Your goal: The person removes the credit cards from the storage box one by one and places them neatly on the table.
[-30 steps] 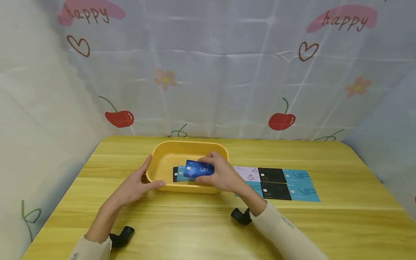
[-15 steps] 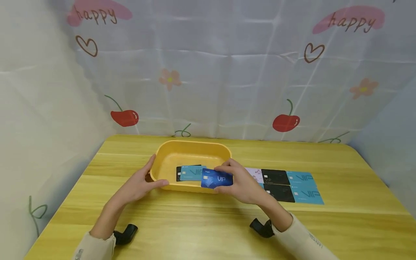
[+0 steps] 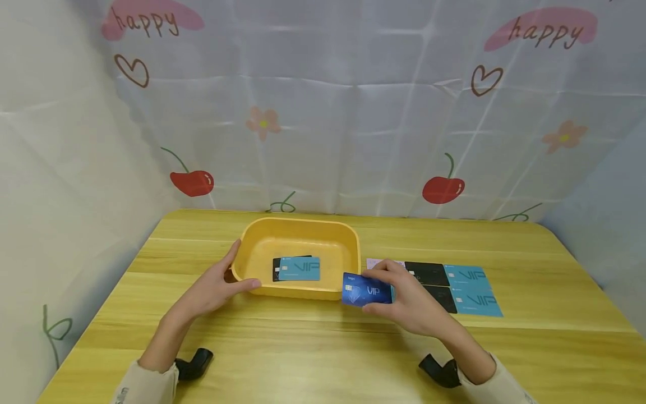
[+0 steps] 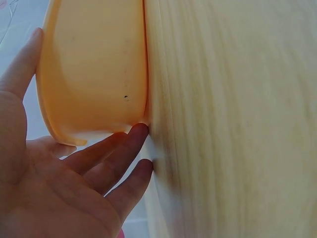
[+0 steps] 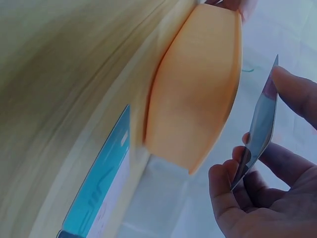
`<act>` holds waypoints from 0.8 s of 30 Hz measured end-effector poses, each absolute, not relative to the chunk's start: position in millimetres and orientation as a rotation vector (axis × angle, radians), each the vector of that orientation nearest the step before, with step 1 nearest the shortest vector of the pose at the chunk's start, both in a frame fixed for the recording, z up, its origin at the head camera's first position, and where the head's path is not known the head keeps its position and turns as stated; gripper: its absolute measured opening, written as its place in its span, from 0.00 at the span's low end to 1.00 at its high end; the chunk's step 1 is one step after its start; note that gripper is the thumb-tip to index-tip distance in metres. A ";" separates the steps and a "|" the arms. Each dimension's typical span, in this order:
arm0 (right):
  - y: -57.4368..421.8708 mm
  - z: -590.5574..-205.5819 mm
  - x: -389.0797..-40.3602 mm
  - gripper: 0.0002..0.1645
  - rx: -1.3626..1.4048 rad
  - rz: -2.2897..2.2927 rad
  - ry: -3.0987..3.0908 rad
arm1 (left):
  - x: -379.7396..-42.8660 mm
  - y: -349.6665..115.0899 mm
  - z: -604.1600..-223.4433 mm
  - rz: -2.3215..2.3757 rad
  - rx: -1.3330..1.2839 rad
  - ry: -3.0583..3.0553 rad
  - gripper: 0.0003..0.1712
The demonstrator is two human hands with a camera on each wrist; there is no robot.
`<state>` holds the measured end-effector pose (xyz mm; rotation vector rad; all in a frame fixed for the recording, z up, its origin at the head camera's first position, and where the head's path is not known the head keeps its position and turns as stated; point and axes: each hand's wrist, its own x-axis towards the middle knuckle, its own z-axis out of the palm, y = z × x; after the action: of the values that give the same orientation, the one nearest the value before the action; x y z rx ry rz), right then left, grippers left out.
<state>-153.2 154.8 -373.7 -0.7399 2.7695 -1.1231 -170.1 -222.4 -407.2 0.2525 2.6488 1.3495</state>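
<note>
In the head view, my right hand (image 3: 411,300) pinches a dark blue VIP card (image 3: 365,290) between thumb and fingers, just off the right front corner of a yellow plastic bin (image 3: 298,293). The right wrist view has the held card (image 5: 260,124) nearly edge-on, away from the bin's wall. At the bin's left end, my left hand (image 3: 212,289) grips it, thumb on the front rim and fingers round the end wall. Inside the bin, a light blue VIP card (image 3: 300,269) overlaps a black card (image 3: 276,270).
Right of the bin, several cards lie in two rows on the wooden table (image 3: 303,353). Light blue cards (image 3: 474,301) and black cards (image 3: 426,272) show; a pinkish card (image 3: 375,262) is partly covered by my right hand. A printed curtain (image 3: 323,112) hangs behind the table.
My right hand has carried the dark blue card rightward, out from above the bin and past its rim, uncovering the light blue card inside. My left hand has kept its hold on the bin.
</note>
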 end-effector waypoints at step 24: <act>192.9 -388.5 -142.4 0.31 -0.740 -0.852 2.847 | -170.5 -222.8 -408.8 1.343 0.258 2.657 0.60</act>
<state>-142.4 192.9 -388.5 -0.7396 2.8468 -0.8525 -170.5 -222.8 -408.8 0.2582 2.6567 1.3432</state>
